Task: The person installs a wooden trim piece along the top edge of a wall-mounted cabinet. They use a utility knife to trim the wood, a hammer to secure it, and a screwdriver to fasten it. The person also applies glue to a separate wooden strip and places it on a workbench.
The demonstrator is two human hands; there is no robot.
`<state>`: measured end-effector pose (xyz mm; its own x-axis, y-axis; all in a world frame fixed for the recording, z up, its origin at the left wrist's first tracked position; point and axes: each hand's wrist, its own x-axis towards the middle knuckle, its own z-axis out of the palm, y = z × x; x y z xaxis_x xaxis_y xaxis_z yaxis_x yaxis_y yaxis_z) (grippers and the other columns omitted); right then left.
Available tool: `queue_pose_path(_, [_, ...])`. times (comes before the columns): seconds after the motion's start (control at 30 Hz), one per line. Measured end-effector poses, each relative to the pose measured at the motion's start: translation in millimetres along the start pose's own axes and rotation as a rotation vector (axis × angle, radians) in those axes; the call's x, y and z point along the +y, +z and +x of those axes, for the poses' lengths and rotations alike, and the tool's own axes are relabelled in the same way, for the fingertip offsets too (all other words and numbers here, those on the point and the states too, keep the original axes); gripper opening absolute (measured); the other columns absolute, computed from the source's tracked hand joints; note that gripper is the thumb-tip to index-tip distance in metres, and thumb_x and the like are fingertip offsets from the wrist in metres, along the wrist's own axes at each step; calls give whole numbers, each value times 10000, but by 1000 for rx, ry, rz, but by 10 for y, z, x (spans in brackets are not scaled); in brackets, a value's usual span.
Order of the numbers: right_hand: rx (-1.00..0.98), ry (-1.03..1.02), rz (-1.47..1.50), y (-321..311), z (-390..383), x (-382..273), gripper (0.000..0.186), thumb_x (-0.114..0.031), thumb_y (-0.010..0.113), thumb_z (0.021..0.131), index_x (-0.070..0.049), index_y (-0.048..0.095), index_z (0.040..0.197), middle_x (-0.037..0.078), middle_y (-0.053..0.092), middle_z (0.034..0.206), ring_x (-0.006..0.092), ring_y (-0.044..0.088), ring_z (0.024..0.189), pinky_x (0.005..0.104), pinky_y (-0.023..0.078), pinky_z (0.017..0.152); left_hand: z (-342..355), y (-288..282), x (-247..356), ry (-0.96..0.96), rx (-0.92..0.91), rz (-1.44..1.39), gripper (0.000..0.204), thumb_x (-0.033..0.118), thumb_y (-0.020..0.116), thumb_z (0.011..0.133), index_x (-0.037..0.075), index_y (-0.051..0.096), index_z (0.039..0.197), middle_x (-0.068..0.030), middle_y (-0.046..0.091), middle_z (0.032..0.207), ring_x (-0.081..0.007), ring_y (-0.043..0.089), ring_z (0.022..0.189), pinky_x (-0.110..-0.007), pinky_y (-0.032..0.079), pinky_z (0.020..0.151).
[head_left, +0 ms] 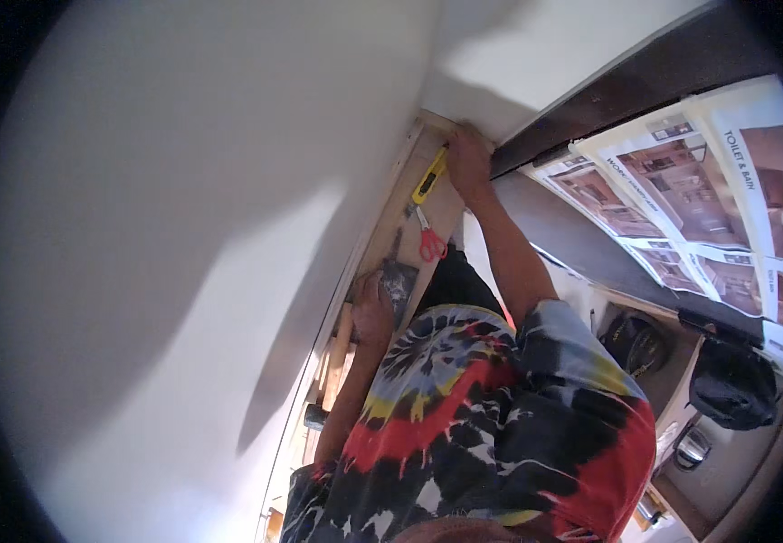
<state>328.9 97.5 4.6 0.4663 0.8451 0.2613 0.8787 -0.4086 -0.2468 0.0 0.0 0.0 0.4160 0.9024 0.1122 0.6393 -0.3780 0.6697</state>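
Note:
My right hand (469, 163) reaches to the far end of a narrow wooden ledge (423, 149), in the corner where white wall panels meet. Its fingers are bent down; what they hold, if anything, is hidden. Just left of it lies a yellow utility knife (428, 177), its upper end close to the fingers. Nearer to me is a pair of scissors with red handles (432, 245). Closer in, my left hand (372, 308) is curled at the ledge, against a dark flat piece smeared with white (398, 282). Whether it grips that piece is unclear.
A large white panel (165, 226) rises along the left. At right hang printed sheets with room pictures (681, 181) beneath a dark brown beam (626, 86). A black bag (732, 385), a black cap-like item (634, 342) and a shiny metal vessel (692, 447) are at lower right.

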Motion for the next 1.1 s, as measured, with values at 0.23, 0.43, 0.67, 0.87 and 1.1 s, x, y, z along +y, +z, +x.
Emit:
queue_pose_path(0.23, [168, 21, 160, -277, -51, -275, 352, -68, 633, 802, -53, 623, 1153, 168, 584, 1207, 376, 605, 1070, 467, 542, 855, 55, -238, -17, 25, -64, 17, 226, 67, 536, 932, -2, 606, 1135, -237, 593, 1140, -425, 594, 1057, -481, 508, 890])
queue_pose_path(0.43, [71, 36, 140, 299, 275, -274, 319, -70, 605, 804, -53, 642, 1120, 150, 586, 1201, 358, 627, 1046, 458, 560, 828, 55, -194, -49, 74, -43, 56, 226, 43, 527, 931, -7, 602, 1138, -243, 593, 1131, -429, 594, 1043, -485, 514, 877])
queue_pose_path(0.67, [-34, 12, -23, -196, -41, -140, 227, -72, 590, 798, -42, 649, 1014, 154, 613, 1093, 358, 659, 929, 461, 575, 764, 82, -280, 2, -32, -98, -44, 221, 38, 535, 925, -10, 605, 1130, -247, 603, 1104, -424, 582, 1070, -471, 496, 913])
queue_pose_path(0.87, [146, -185, 105, -88, 141, 5, 174, -82, 575, 821, -29, 652, 967, 163, 623, 1026, 364, 657, 926, 473, 566, 788, -14, -136, -116, 51, -35, 79, 243, 53, 537, 926, -4, 599, 1155, -242, 589, 1140, -431, 574, 1089, -475, 494, 917])
queue_pose_path(1.1, [-42, -117, 27, -238, 96, -125, 200, -81, 570, 819, -39, 675, 985, 169, 623, 1082, 353, 658, 946, 464, 564, 815, -7, -234, -88, -15, -105, 86, 258, 96, 530, 935, 8, 601, 1167, -241, 582, 1162, -424, 576, 1097, -475, 493, 936])
